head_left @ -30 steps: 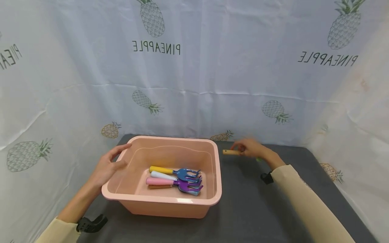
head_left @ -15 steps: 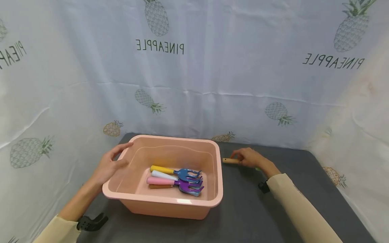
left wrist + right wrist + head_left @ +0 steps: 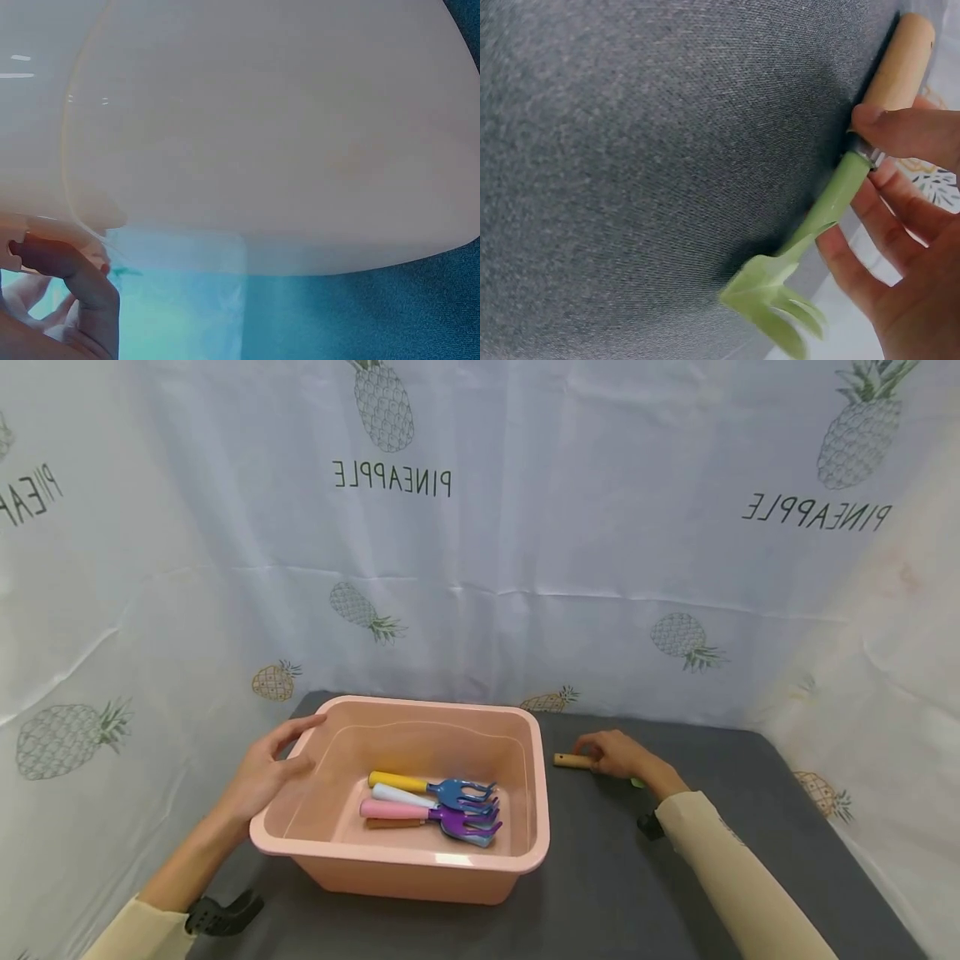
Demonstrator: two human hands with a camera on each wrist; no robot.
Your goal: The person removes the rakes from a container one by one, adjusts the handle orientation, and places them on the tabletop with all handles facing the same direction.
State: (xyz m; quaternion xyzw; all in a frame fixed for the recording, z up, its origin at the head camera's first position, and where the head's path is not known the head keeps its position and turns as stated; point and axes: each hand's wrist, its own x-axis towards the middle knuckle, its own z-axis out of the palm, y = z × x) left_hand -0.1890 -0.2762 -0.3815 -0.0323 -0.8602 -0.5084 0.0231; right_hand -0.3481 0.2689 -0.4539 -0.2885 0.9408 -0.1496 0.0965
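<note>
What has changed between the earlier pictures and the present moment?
The right hand has moved lower in the head view, gripping the green hand rake throughout; nothing was taken up or released. The left hand, the pink tub and the tools inside stayed as they were.

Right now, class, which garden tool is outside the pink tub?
The green-headed fork with the pale wooden handle; the other visible tools all lie inside the pink tub.

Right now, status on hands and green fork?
Left hand gripping pink tub by rim. Right hand pinching green fork at handle, outside tub. Nothing visible between fork and tub.
</note>
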